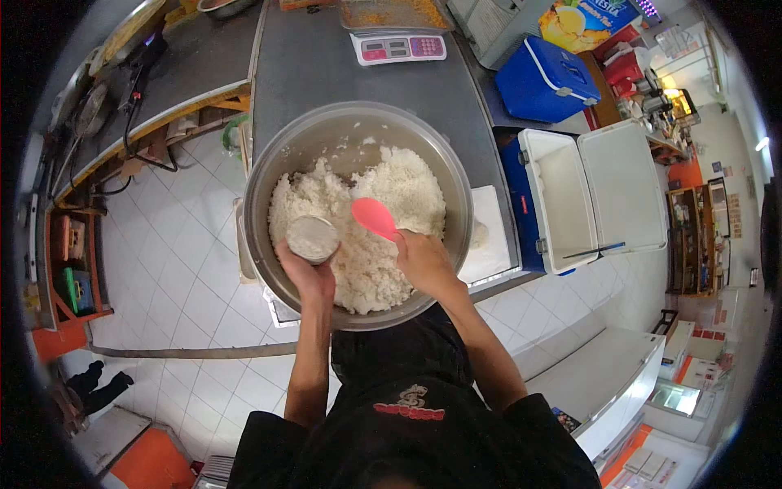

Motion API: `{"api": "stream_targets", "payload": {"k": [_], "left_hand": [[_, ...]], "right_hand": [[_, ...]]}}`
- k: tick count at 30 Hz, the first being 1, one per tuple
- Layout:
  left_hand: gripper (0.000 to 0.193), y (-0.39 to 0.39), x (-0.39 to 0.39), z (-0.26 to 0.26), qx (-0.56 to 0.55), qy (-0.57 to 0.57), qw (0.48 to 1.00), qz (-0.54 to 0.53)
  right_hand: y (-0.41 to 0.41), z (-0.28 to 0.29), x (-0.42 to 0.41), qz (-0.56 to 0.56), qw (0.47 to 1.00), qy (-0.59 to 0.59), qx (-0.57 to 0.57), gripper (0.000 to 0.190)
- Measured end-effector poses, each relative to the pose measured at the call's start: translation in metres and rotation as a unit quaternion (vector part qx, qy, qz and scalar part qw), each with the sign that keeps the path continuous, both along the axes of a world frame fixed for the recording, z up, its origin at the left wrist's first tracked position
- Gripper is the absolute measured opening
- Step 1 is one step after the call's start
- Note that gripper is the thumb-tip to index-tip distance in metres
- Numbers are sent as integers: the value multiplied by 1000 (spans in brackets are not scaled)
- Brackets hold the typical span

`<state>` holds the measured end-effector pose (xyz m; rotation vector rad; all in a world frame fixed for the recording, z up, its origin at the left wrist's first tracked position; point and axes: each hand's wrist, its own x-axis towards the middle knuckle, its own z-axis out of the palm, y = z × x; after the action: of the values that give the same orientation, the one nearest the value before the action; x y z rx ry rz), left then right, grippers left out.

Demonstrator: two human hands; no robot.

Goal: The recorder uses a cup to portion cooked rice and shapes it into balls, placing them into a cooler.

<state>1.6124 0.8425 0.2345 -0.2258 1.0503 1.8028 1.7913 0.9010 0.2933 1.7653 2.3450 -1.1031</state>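
Observation:
A large round metal pot [360, 111] holds a heap of cooked white rice [403, 183], with a hollow near its middle and loose grains on the wall. Over the rice at the left, my left hand [308, 275] grips a small round cup [313, 238] filled with rice to its rim. My right hand [427, 260] holds a pink rice paddle [372, 217] by its handle. The paddle's blade points up and left, apart from the cup. Whether the blade touches the rice beneath, I cannot tell.
Beyond the pot a digital scale [400, 47] sits on the dark counter [299, 67], in front of a metal tray [397, 13]. To the right stand an open white-lined cooler [553, 202] and a closed blue cooler [547, 79]. White paper [492, 214] lies beside the pot.

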Motion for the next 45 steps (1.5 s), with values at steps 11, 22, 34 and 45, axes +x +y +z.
{"api": "stream_targets", "payload": {"k": [11,22,34,45], "left_hand": [[37,6,111,55,106,-105,987,-60],[9,3,279,10,-80,290,905,-300],[34,-33,291,-179,-37,795,445,-411],[15,-20,296,-178,-64,762,546,-342]], "right_hand": [[20,16,39,34,883,455,-112,127],[154,-96,240,-89,927,336,140,122],[179,-218,240,-98,922,333,172,85],[48,-200,369,173,943,200,201,23]]}}
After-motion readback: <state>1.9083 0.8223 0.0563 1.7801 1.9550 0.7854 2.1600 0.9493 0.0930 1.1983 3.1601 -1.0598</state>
